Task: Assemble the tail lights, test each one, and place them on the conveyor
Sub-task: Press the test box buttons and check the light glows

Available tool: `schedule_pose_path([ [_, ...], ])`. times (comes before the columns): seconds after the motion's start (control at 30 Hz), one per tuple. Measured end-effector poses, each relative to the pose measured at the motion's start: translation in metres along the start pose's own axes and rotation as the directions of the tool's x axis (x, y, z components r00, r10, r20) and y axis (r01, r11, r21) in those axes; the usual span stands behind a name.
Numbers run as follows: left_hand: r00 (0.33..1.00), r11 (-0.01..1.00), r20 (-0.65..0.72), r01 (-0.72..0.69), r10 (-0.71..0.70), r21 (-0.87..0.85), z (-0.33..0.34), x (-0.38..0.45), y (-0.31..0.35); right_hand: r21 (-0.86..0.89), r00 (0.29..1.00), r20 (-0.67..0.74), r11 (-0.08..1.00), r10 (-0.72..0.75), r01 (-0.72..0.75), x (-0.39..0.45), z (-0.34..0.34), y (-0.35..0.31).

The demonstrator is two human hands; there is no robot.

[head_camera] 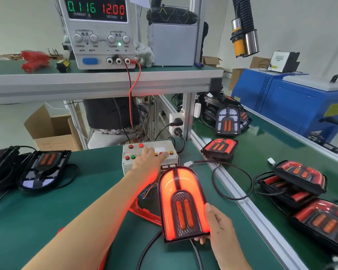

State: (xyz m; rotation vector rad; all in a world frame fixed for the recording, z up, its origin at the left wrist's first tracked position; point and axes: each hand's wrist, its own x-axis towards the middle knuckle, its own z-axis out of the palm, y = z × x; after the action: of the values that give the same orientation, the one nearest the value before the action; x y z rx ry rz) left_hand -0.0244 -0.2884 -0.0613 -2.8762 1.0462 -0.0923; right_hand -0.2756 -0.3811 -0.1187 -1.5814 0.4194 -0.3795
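Two hands share the test: left hand, fingers straight, presses the switch box; right hand grips the glowing tail light upright for inspection.

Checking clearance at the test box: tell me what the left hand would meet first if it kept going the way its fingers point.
The left hand lies on the white button box, fingers pointing up-right. Straight on, it would likely meet the orange button at the box's right end first; depth is unclear.

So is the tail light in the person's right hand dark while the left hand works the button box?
No: the tail light held by the right hand glows bright red while the left hand presses the button box.
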Motion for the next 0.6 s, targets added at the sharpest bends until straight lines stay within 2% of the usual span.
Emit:
schedule_pose_path([
  [0.23, 1.0, 1.0, 0.003, -0.002, 0.002, 0.017, -0.001, 0.002, 0.0, 0.01, 1.0, -0.002, 1.0, 0.007, -0.007, 0.001, 0.0, 0.001],
  [0.37, 0.998, 0.998, 0.027, -0.059, 0.06, -0.022, -0.012, -0.001, -0.004, 0.011, 1.0, -0.005, 1.0, -0.014, 0.014, -0.001, 0.0, -0.001],
  [0.47, 0.996, 0.96, -0.078, -0.072, 0.052, -0.272, -0.026, -0.014, -0.013, 0.081, 1.0, -0.025, 0.997, -0.008, 0.01, -0.003, -0.001, -0.004],
  [0.53, 0.991, 0.855, -0.13, -0.093, 0.03, -0.51, -0.031, -0.028, -0.019, 0.133, 0.999, -0.051, 0.991, 0.003, 0.004, -0.005, -0.002, -0.006],
  [0.6, 0.991, 0.773, -0.101, -0.133, 0.09, -0.62, -0.033, -0.043, -0.023, 0.182, 0.996, -0.083, 0.983, 0.014, 0.002, -0.006, -0.003, -0.007],
])
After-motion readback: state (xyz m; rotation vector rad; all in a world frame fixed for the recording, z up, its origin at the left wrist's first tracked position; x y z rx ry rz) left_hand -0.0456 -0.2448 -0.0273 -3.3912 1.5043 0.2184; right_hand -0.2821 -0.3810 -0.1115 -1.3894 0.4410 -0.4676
